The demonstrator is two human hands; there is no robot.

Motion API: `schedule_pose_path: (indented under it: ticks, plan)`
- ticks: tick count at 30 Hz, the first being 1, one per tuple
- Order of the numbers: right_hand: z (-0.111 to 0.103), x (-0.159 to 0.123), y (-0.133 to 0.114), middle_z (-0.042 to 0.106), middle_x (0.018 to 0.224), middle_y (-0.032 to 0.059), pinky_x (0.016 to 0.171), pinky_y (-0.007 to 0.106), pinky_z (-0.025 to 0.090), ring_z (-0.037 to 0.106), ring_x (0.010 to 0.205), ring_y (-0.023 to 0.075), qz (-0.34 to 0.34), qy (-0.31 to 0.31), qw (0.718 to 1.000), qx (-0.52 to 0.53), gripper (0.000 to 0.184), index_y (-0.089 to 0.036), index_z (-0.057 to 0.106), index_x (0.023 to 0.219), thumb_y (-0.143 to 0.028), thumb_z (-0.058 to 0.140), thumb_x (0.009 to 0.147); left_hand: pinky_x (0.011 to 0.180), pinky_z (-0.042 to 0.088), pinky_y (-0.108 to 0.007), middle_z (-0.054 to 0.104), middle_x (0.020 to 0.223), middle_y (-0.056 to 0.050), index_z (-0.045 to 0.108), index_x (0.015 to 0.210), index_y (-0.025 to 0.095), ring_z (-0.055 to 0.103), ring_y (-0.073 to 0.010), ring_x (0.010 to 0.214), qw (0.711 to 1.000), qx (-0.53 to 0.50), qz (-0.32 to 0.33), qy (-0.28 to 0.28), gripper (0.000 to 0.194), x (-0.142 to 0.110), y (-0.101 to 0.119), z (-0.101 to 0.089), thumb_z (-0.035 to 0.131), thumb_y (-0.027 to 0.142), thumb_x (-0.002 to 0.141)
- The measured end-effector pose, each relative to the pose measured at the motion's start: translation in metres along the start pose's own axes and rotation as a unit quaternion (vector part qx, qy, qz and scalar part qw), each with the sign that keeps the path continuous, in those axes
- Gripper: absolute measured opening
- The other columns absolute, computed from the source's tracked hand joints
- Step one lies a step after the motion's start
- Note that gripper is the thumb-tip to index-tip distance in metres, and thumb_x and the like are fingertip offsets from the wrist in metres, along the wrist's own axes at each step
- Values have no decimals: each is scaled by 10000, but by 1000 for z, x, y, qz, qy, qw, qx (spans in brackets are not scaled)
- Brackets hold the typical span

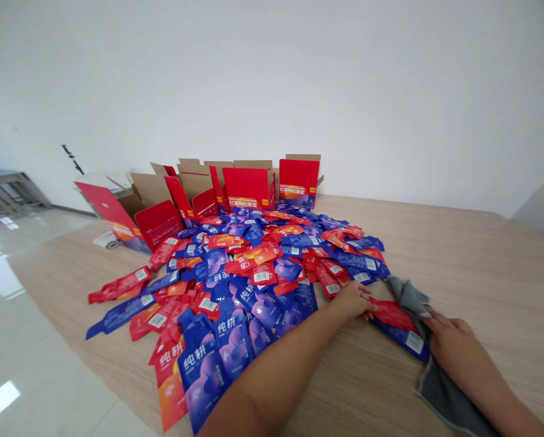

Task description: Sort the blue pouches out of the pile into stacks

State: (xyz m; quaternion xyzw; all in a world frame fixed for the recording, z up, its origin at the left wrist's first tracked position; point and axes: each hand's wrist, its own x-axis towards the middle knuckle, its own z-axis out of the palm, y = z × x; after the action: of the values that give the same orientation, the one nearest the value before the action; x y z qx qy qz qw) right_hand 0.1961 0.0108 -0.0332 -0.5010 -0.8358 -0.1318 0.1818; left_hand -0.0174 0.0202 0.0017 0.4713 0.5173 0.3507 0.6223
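Head view: red pouch [394, 314] between hands [353, 300]

Left hand [353, 300]: reaching to four o'clock of the view's middle, fingertips pinching the left end of a red pouch [394, 315].
Right hand [452, 340]: holding a grey cloth [449, 394] farther out toward four o'clock, the cloth touching the pouches' right end and trailing toward five.
Blue pouch [402, 340]: lying under the red one, its barcode showing.
Pouch pile [256, 258]: sprawling around six o'clock, reds and blues overlapping.
Boxes [247, 188]: standing open from nine round to one o'clock, behind the pile.
Table [458, 255]: showing bare wood-grain at three o'clock.
Floor [48, 340]: gleaming at eight.
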Motion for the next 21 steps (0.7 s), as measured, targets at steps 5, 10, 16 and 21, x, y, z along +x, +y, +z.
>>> schedule_pose_path:
  ticks: [5, 10, 16, 21]
  plan:
    - [-10, -3, 4, 715, 987, 86, 797, 380, 529, 670, 881, 253, 27, 66, 995, 74, 441, -186, 695, 972, -88, 323, 756, 438, 409, -183, 506, 439, 90, 544, 1043, 76, 479, -75, 367, 999, 8, -28, -41, 367, 2, 3, -4, 622, 4, 691]
    - [-17, 0, -25, 666, 1136, 71, 809, 389, 524, 644, 925, 229, -47, 51, 994, 88, 479, -192, 677, 1042, -71, 306, 765, 446, 410, -192, 528, 476, 70, 612, 873, 95, 482, -67, 379, 998, 37, -7, -55, 236, 5, 1, -4, 619, -28, 672]
    - [-7, -1, -16, 714, 1011, 73, 742, 338, 544, 658, 777, 209, -10, -2, 1000, 26, 430, -197, 721, 859, -32, 355, 703, 418, 389, -191, 486, 480, 102, 521, 1076, 86, 463, -67, 358, 999, 30, -2, -41, 394, 4, 0, -3, 595, -29, 707]
    - [-7, -2, -25, 692, 1078, 63, 801, 369, 536, 645, 881, 222, -49, 24, 997, 51, 463, -199, 701, 969, -41, 340, 725, 419, 409, -181, 524, 495, 73, 574, 927, 95, 483, -65, 376, 998, 37, 2, -52, 268, 5, -1, -2, 604, -34, 694]
